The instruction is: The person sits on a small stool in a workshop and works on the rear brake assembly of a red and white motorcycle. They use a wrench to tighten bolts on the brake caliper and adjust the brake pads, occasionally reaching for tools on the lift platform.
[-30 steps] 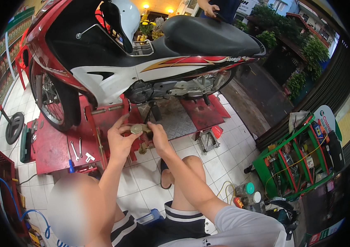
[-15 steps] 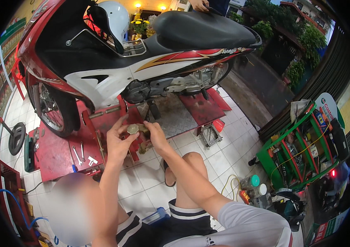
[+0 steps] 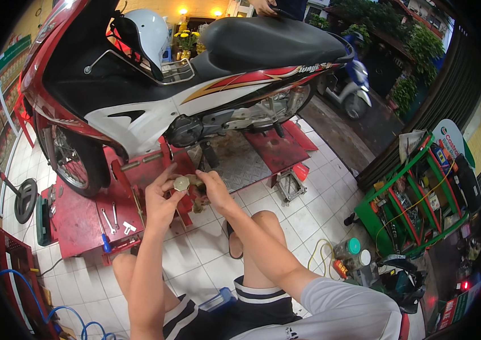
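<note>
White-tiled floor [image 3: 201,252] lay below red lift platform [image 3: 84,226] | left hand [image 3: 160,198] pinched round-faced metal part [image 3: 181,183] | right hand [image 3: 216,191] gripped its other side, fingertips partly hidden

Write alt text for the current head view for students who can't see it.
A person's left hand holds a small, pale, round part, the right hand close beside it, before a red and white motorbike on a red platform. Two wrenches and a blue-handled screwdriver lie at left; a green tool cart stands at right.

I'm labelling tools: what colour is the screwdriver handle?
The screwdriver handle is blue, showing best in the head view.
</note>
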`<move>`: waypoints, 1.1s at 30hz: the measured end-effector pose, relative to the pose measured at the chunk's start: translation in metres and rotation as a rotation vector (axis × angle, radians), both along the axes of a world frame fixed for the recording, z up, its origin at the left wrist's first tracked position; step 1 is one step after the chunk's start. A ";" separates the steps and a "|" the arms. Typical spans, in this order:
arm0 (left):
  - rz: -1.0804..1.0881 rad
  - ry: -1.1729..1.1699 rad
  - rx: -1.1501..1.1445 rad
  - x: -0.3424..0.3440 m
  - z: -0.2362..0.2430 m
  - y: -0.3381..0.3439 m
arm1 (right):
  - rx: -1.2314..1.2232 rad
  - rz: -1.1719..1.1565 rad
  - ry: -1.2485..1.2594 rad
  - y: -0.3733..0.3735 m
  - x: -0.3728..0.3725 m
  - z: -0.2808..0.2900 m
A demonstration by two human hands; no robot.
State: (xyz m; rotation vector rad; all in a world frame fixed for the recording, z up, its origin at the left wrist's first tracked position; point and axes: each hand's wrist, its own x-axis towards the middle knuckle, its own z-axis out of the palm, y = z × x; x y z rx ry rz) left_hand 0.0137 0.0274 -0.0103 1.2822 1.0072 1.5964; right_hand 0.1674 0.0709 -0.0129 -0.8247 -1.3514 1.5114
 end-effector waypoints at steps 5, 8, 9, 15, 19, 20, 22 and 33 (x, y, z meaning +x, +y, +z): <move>0.048 0.005 -0.037 0.010 0.012 -0.007 | 0.174 -0.195 -0.142 0.010 0.000 -0.026; 0.040 0.101 0.050 -0.007 0.006 -0.003 | 0.169 -0.211 -0.181 0.013 -0.008 -0.022; 0.057 0.113 -0.004 -0.010 0.004 -0.006 | 0.065 -0.206 -0.163 -0.004 -0.013 -0.008; -0.065 -0.171 -0.051 -0.002 0.020 -0.012 | -0.082 -0.150 -0.011 -0.011 -0.016 0.006; 0.084 0.141 -0.170 -0.010 0.014 -0.008 | -0.039 -0.070 -0.063 -0.009 -0.013 0.002; 0.097 0.111 -0.119 -0.007 0.011 -0.009 | -0.060 -0.105 -0.069 -0.011 -0.014 0.002; 0.130 0.054 -0.001 -0.003 0.011 -0.007 | -0.085 -0.170 -0.081 -0.011 -0.018 0.003; -0.027 0.005 -0.072 -0.015 0.009 -0.006 | -0.039 -0.047 -0.042 -0.008 -0.014 0.004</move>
